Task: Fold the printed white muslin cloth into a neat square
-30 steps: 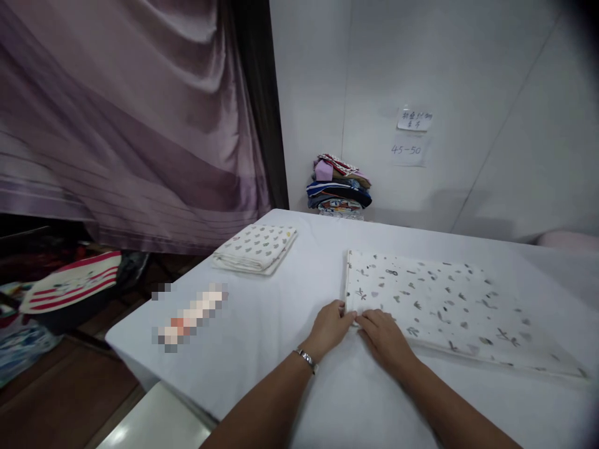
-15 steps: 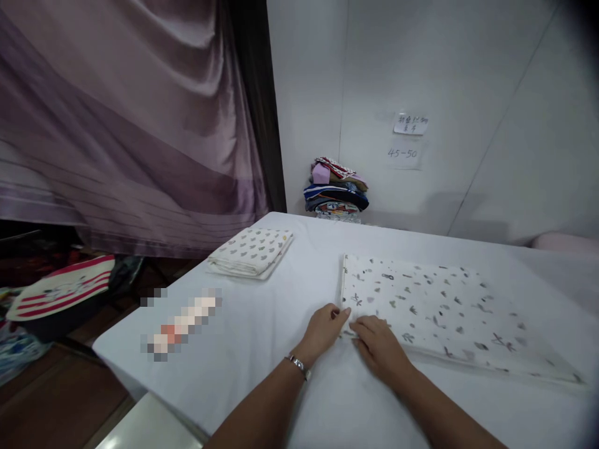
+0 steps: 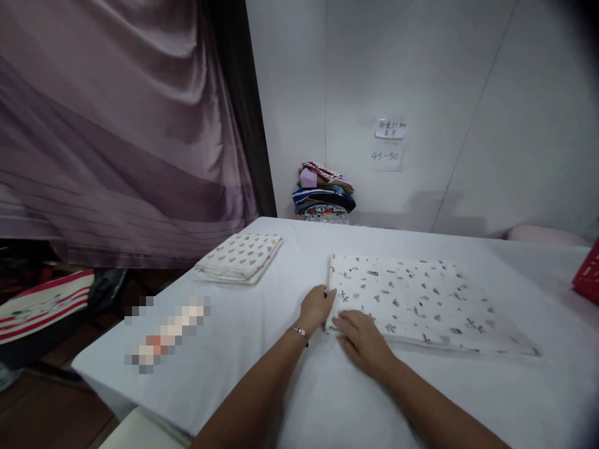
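Observation:
A white cloth [image 3: 412, 302] printed with small grey and brown figures lies folded into a long flat rectangle on the white-covered table [image 3: 290, 386]. At its left edge, my left hand [image 3: 316, 308] is closed, the thumb on top and the fingers tucked against the edge, partly hidden. My right hand [image 3: 365, 342] rests palm down over the near left corner, fingers stretched out on the fabric. Farther left sits a thicker folded white cloth [image 3: 239, 257] with a leaf-like print, apart from both hands.
A blurred-out strip [image 3: 168, 335] lies on the table's left side. Folded fabrics [image 3: 324, 190] are stacked against the wall at the back. A red object [image 3: 587, 274] shows at the right edge. A mauve curtain [image 3: 140, 125] hangs at the left, near a striped item [image 3: 47, 305].
My left hand has slid up the cloth's left edge, farther from my right hand. The view has turned slightly right, bringing the red object in.

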Motion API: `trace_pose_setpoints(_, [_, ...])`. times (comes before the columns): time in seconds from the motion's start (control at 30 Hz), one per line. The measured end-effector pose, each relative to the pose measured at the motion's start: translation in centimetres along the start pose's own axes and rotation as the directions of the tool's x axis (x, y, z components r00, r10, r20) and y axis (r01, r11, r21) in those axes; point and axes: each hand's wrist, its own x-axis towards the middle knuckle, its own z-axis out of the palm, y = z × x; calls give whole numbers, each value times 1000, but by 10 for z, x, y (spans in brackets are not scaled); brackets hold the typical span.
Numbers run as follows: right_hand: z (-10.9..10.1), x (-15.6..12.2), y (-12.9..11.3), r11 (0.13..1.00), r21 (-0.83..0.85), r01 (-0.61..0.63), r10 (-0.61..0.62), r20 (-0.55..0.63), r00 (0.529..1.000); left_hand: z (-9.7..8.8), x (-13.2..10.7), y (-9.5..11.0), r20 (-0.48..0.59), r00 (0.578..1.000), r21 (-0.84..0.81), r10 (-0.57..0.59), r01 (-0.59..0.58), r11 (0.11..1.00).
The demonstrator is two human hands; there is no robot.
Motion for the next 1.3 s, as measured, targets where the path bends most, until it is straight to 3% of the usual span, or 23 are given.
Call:
trace_pose_setpoints(0.17, [0, -4, -3, 1000, -9, -8, 9, 122, 992, 8, 37, 20, 44, 993, -80, -106, 109, 991])
trace_pose_setpoints(0.33, [-1, -6, -3, 999, 18, -48, 43, 211, 976, 14, 59, 21, 130, 973, -178, -192, 213, 961])
trace_pose_setpoints(0.6, [-6, -5, -2, 995, 89, -50, 27, 248, 968, 14, 65, 22, 82, 975, -283, -208, 223, 933])
trace_pose_setpoints(0.8, [-10, -4, -2, 991, 120, -56, 24, 250, 968, 16, 66, 25, 152, 972, -432, -180, 229, 872])
trace_pose_setpoints(0.9, [-11, -4, -3, 992, 115, -56, 26, 251, 968, 17, 68, 21, 99, 977, -448, -190, 215, 868])
trace_pose_setpoints(1.07, [-11, -4, -3, 990, 128, -64, 30, 250, 968, 20, 72, 14, -102, 974, -344, -204, 158, 926])
trace_pose_setpoints(1.3, [-13, -3, -3, 987, 145, -69, 30, 249, 968, 18, 75, 12, -134, 978, -180, -163, 138, 974])
